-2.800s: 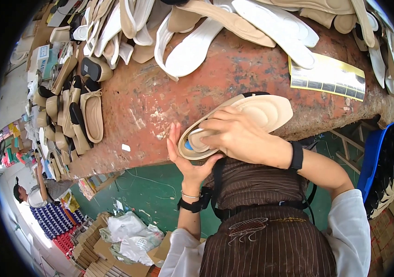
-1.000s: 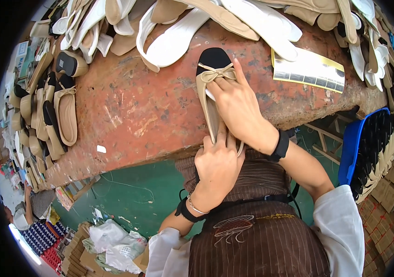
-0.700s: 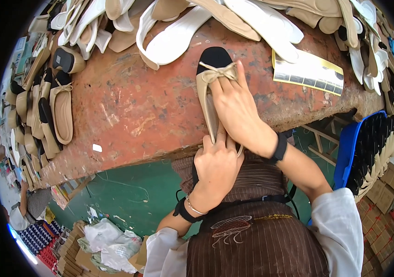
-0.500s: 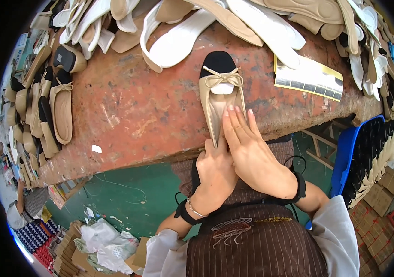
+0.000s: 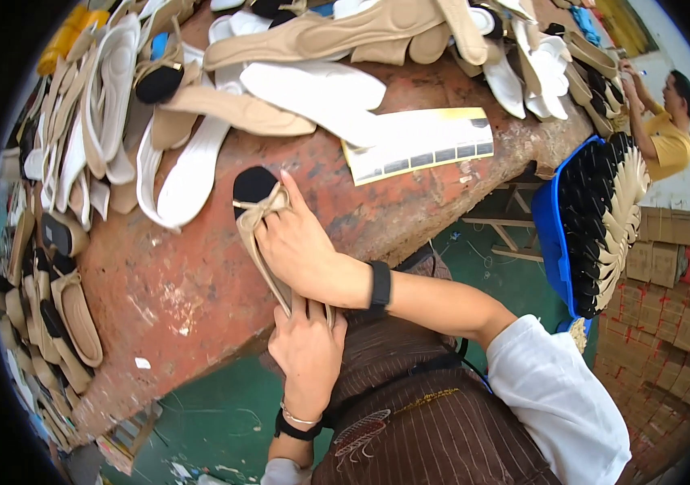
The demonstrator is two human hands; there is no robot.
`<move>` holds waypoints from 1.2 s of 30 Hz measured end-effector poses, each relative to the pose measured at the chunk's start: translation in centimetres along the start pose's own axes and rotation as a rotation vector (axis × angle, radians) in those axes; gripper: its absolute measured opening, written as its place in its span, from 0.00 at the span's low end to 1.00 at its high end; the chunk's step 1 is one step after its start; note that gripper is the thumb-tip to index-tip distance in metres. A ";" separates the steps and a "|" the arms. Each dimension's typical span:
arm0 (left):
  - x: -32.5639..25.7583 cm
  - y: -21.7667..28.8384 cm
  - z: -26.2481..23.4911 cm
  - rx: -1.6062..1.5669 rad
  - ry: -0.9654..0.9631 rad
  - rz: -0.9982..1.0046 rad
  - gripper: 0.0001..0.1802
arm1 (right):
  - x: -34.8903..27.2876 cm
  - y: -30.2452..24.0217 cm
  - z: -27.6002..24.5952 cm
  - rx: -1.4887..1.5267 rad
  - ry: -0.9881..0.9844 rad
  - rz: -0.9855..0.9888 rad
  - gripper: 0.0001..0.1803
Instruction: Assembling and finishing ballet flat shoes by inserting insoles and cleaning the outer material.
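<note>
A beige ballet flat (image 5: 249,232) with a black toe cap and a beige bow lies near the table's front edge, its toe pointing away from me. Closed around its heel end is my left hand (image 5: 306,349), which hides most of the heel. My right hand (image 5: 300,255) reaches into the shoe opening from above, palm down. One finger stretches out past the bow beside the toe, while the other fingertips are hidden inside the shoe. The insole is mostly covered by this hand.
White and beige insoles (image 5: 313,89) lie piled across the table (image 5: 167,291). A sticker sheet (image 5: 422,145) rests at their near edge. Finished flats (image 5: 78,319) stand at left. A blue bin (image 5: 551,242) of shoe parts stands at right. A person (image 5: 673,133) works at far right.
My right hand has slid forward along the shoe, deeper toward the toe. The left hand still holds the heel. The whole view has shifted rightward, showing more of the right side.
</note>
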State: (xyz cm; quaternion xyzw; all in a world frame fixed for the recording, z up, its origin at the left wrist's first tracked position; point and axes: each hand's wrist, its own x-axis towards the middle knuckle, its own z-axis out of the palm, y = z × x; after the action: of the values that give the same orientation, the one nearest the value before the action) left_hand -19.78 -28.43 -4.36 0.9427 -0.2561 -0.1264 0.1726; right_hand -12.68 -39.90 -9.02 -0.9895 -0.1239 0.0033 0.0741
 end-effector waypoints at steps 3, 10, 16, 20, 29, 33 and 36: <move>-0.3 -0.2 0.3 -0.011 0.029 -0.036 0.21 | -3.6 2.6 -2.4 0.515 0.048 -0.261 0.18; -1.2 -3.7 -2.9 0.145 0.068 -0.226 0.28 | -7.7 18.4 -5.1 0.053 0.407 0.321 0.25; -0.9 -3.9 -4.0 0.315 0.205 -0.227 0.31 | -6.1 18.4 -4.0 0.269 0.260 0.233 0.27; 3.3 -0.3 -2.3 -0.479 0.242 -0.007 0.37 | -7.7 16.4 -6.0 0.461 0.245 0.140 0.12; 9.0 3.2 2.8 -1.169 0.146 -0.131 0.09 | -6.8 11.4 -6.4 0.499 0.453 0.005 0.15; 8.5 3.4 2.5 -1.214 0.254 -0.121 0.12 | -6.4 9.9 -5.3 0.391 0.566 0.009 0.18; 7.9 3.3 2.2 -1.234 0.288 -0.161 0.10 | -6.3 9.7 -4.3 0.404 0.606 0.013 0.18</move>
State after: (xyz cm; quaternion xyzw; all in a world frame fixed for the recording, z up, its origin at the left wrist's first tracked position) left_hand -15.32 -35.83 -6.28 0.6936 -0.0386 -0.1353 0.7065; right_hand -16.32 -51.42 -6.24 -0.9117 -0.0870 -0.2654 0.3014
